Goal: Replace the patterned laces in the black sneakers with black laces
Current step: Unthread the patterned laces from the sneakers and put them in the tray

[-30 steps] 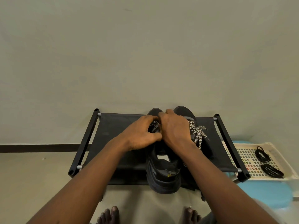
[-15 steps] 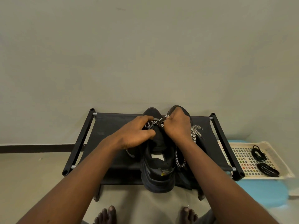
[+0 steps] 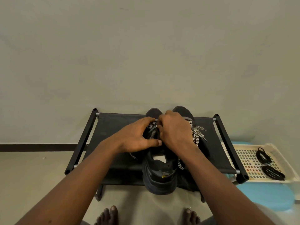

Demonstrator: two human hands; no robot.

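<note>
Two black sneakers stand on a black fabric shoe rack (image 3: 113, 125), toes toward the wall. The left sneaker (image 3: 159, 176) has its heel over the rack's front edge. My left hand (image 3: 138, 138) grips its upper and the black-and-white patterned lace (image 3: 151, 126) near the toe. My right hand (image 3: 175, 132) pinches the same lace beside it; a loose end (image 3: 181, 164) hangs at the shoe's right. The right sneaker (image 3: 183, 111) is mostly hidden behind my right hand, with its patterned lace (image 3: 197, 133) tied. Two coiled black laces (image 3: 263, 157) (image 3: 273, 172) lie in a white basket.
The white perforated basket (image 3: 243, 159) sits on a light blue stool (image 3: 266, 197) right of the rack. A plain wall stands directly behind the rack. My bare feet (image 3: 108, 215) are on the floor in front of it.
Both hands have moved closer together over the left sneaker's front eyelets, after pulling the lace apart half a second ago. More lace hangs loose beside the shoe than one second ago.
</note>
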